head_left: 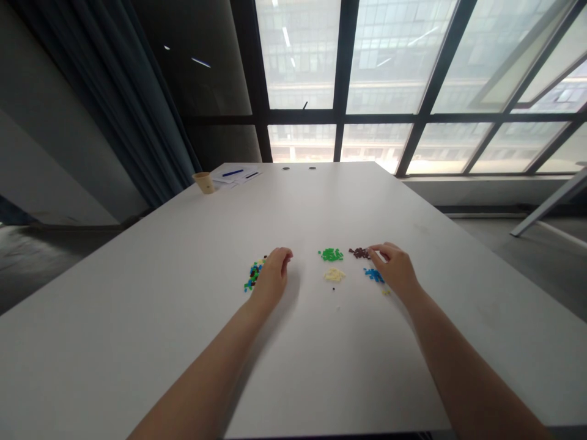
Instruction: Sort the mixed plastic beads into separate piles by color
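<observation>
My left hand (pixel 273 276) is raised a little over the table, its thumb and fingers pinched together; anything between them is too small to make out. Partly behind it lies a mixed pile of small coloured pieces (pixel 253 275) in green, blue, brown and yellow. At the right edge of the brown pieces (pixel 358 252), my right hand (pixel 397 269) is closed in a pinch, what it holds hidden. Just below its fingers are blue pieces (pixel 373 275), partly covered by the hand. Green pieces (pixel 331 254) and pale yellow pieces (pixel 334 275) form two piles between my hands.
A small dark piece (pixel 333 289) lies alone below the pale yellow pile, and a few yellow pieces (pixel 386 292) sit near my right wrist. On the white table (pixel 312 208), a tan cup (pixel 204 182) stands at the far left beside papers (pixel 238 177) with a blue pen (pixel 233 173).
</observation>
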### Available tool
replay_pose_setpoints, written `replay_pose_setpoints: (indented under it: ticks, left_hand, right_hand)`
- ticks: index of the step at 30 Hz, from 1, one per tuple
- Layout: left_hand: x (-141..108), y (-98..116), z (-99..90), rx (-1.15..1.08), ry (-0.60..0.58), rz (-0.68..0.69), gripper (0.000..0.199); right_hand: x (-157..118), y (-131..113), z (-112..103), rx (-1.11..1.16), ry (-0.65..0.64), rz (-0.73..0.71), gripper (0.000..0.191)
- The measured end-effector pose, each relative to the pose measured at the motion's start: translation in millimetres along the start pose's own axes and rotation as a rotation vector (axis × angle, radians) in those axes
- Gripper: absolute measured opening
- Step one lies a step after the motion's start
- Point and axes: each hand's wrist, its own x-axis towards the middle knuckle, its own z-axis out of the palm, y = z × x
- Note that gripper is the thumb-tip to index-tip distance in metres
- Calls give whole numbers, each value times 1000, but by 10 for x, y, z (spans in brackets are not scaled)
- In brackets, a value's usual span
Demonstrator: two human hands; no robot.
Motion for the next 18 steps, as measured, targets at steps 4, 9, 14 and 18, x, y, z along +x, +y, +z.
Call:
replay_pose_setpoints:
  ticks: [4, 9, 14, 18]
  left_hand:
    - [-112, 283, 43, -182, -30, 63, 22]
    - [-163, 411, 89, -274, -72, 9, 18]
    - [-196, 466, 100, -332, -89, -23, 16]
    - [-233, 486, 79, -297, -54, 41, 10]
  right_hand:
    - [-98, -317, 56, 116, -68, -150, 20]
    - [-214, -547, 152, 198, -135, -289, 16]
    - [-270, -614, 166, 246, -152, -326, 14]
    - [-288, -664, 122, 269, -168, -394, 14]
